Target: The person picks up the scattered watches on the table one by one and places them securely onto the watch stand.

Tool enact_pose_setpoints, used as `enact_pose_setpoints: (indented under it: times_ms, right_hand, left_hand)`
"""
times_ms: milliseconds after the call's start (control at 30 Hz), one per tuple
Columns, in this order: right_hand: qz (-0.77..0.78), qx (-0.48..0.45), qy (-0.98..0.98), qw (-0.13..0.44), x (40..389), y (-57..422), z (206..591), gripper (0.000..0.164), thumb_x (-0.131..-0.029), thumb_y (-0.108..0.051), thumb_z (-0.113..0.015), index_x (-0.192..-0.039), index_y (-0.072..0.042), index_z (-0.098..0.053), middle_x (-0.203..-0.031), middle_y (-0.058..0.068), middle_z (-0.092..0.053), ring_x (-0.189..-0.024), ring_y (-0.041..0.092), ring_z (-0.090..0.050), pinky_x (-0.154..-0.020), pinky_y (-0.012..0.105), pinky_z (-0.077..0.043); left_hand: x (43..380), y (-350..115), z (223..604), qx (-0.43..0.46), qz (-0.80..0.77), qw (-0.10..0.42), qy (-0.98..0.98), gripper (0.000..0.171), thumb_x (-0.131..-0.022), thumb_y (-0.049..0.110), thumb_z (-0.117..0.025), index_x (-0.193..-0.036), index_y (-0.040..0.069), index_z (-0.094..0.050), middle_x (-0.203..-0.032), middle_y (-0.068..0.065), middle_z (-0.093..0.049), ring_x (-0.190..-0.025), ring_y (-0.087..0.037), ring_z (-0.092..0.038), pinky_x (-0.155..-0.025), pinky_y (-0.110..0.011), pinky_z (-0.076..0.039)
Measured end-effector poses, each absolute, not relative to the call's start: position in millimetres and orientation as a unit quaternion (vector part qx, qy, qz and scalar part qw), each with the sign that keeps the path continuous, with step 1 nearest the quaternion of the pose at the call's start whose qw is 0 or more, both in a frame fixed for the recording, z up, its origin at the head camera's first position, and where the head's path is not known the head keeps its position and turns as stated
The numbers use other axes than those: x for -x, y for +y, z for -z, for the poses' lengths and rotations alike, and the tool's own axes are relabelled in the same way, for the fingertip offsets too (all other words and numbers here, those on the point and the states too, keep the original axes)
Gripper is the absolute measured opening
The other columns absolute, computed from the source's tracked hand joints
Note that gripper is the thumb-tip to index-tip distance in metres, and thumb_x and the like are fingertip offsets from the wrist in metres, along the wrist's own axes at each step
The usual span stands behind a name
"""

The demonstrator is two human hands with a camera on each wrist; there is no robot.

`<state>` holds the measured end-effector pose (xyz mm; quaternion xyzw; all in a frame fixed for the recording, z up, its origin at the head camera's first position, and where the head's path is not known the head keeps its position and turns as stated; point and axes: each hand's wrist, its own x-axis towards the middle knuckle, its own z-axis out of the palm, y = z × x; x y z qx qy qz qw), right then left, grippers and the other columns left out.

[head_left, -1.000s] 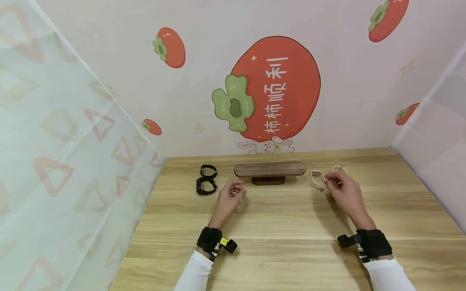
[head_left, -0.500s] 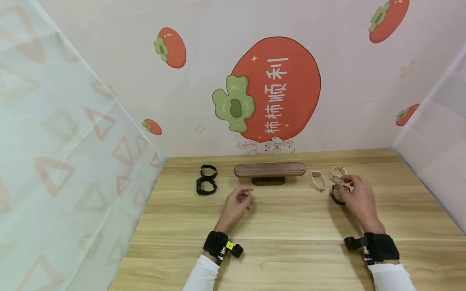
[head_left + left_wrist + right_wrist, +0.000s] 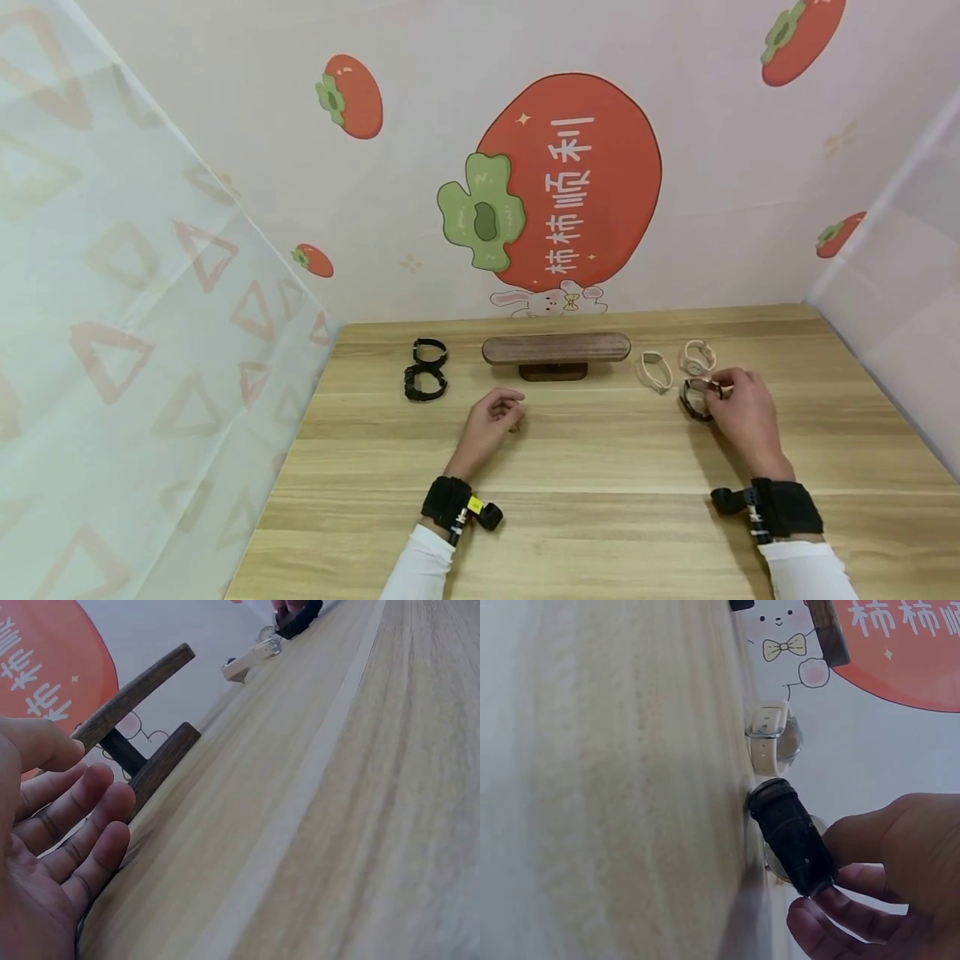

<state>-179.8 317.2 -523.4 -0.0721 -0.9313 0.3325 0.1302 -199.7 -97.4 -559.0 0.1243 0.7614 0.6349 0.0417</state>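
A dark-strapped wristwatch (image 3: 687, 402) lies at the right of the wooden table, its strap bent into a loop. My right hand (image 3: 746, 417) pinches its right side between thumb and fingers; in the right wrist view the dark strap (image 3: 791, 836) faces the camera. Just behind it is a white watch with a round face (image 3: 694, 367), and to its left another white watch (image 3: 660, 387). My left hand (image 3: 489, 425) hovers or rests near the brown wooden watch stand (image 3: 555, 348), fingers loosely curled and holding nothing. In the left wrist view its palm (image 3: 37, 889) shows bare.
Two black watches (image 3: 410, 385) sit one behind the other at the table's left. A wall with printed persimmons (image 3: 577, 183) rises along the back edge, and cloth panels (image 3: 187, 333) stand at both sides.
My right hand has moved from the white watches rightward and nearer, uncovering the rear one, and now pinches the dark watch. The left hand has drifted slightly right and nearer.
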Motion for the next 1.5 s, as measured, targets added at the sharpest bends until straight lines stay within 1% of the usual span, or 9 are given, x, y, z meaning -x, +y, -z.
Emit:
enact_pose_setpoints:
  times_ms: [133,267,367,467,600,833,1100,1300,1500]
  right_hand:
    - [-0.336,0.085,-0.929,0.129,180.4,318.0,526.0,0.026,-0.096,-0.003,-0.064,-0.117,0.013,-0.064,-0.114,0.034,-0.056,-0.100,0.048,-0.061,-0.071,0.040,-0.046]
    - [-0.335,0.090,-0.928,0.139,180.4,317.8,528.0,0.022,-0.095,-0.002,-0.064,-0.112,0.012,-0.065,-0.110,0.033,-0.059,-0.097,0.047,-0.063,-0.072,0.039,-0.046]
    - [-0.333,0.090,-0.928,0.145,181.0,318.4,528.9,0.019,-0.095,-0.001,-0.066,-0.109,0.011,-0.066,-0.107,0.033,-0.063,-0.095,0.047,-0.066,-0.071,0.039,-0.047]
    - [-0.333,0.092,-0.927,0.144,182.4,319.4,530.1,0.017,-0.095,-0.001,-0.067,-0.108,0.011,-0.066,-0.103,0.033,-0.068,-0.092,0.046,-0.068,-0.067,0.034,-0.047]
    - [-0.331,0.094,-0.928,0.140,182.6,320.8,530.4,0.017,-0.096,-0.001,-0.067,-0.108,0.011,-0.066,-0.100,0.033,-0.070,-0.089,0.045,-0.068,-0.064,0.030,-0.046]
    - [-0.329,0.092,-0.928,0.148,179.9,318.0,529.9,0.016,-0.097,-0.002,-0.068,-0.107,0.009,-0.067,-0.098,0.031,-0.071,-0.087,0.044,-0.069,-0.063,0.029,-0.046]
    - [-0.341,0.077,-0.924,0.153,179.3,304.7,525.5,0.017,-0.096,-0.005,-0.070,-0.109,0.006,-0.070,-0.099,0.028,-0.075,-0.087,0.036,-0.071,-0.062,0.018,-0.044]
    - [-0.348,0.059,-0.923,0.156,179.9,290.3,520.5,0.017,-0.095,-0.005,-0.070,-0.109,0.005,-0.070,-0.098,0.026,-0.075,-0.086,0.033,-0.072,-0.062,0.018,-0.046]
    - [-0.370,0.030,-0.918,0.135,179.9,273.9,518.3,0.015,-0.096,-0.003,-0.070,-0.110,0.004,-0.070,-0.098,0.023,-0.075,-0.086,0.028,-0.071,-0.062,0.018,-0.051]
  left_hand:
    - [200.1,-98.6,561.1,-0.124,-0.633,0.043,0.763,0.027,-0.106,0.019,-0.070,-0.128,0.003,-0.070,-0.105,-0.012,-0.071,-0.086,-0.023,-0.071,-0.074,-0.027,-0.060]
    - [200.3,-99.2,562.6,-0.123,-0.633,0.045,0.763,0.026,-0.106,0.018,-0.069,-0.128,0.004,-0.070,-0.105,-0.011,-0.072,-0.085,-0.020,-0.070,-0.074,-0.027,-0.060]
    - [200.1,-99.5,562.9,-0.118,-0.631,0.048,0.765,0.025,-0.106,0.018,-0.068,-0.127,0.005,-0.071,-0.105,-0.010,-0.071,-0.086,-0.018,-0.070,-0.074,-0.027,-0.060]
    - [199.6,-99.5,563.0,-0.116,-0.628,0.051,0.767,0.023,-0.106,0.016,-0.068,-0.126,0.007,-0.071,-0.106,-0.009,-0.071,-0.087,-0.017,-0.069,-0.075,-0.025,-0.058]
    - [199.1,-99.3,562.6,-0.118,-0.625,0.054,0.770,0.023,-0.105,0.015,-0.069,-0.126,0.007,-0.072,-0.107,-0.010,-0.071,-0.088,-0.017,-0.068,-0.076,-0.025,-0.058]
    - [199.3,-98.9,563.3,-0.120,-0.619,0.054,0.774,0.023,-0.104,0.015,-0.070,-0.126,0.009,-0.072,-0.107,-0.010,-0.072,-0.088,-0.016,-0.069,-0.076,-0.024,-0.058]
    - [199.1,-100.0,565.0,-0.123,-0.618,0.047,0.775,0.023,-0.105,0.017,-0.069,-0.126,0.008,-0.072,-0.106,-0.009,-0.072,-0.088,-0.016,-0.069,-0.076,-0.025,-0.058]
    - [198.1,-100.2,564.8,-0.123,-0.618,0.050,0.775,0.023,-0.106,0.020,-0.069,-0.126,0.009,-0.072,-0.105,-0.008,-0.072,-0.088,-0.018,-0.070,-0.076,-0.026,-0.059]
    - [196.8,-98.8,563.5,-0.122,-0.616,0.048,0.777,0.021,-0.106,0.020,-0.069,-0.124,0.010,-0.073,-0.104,-0.008,-0.072,-0.086,-0.015,-0.069,-0.076,-0.025,-0.058]
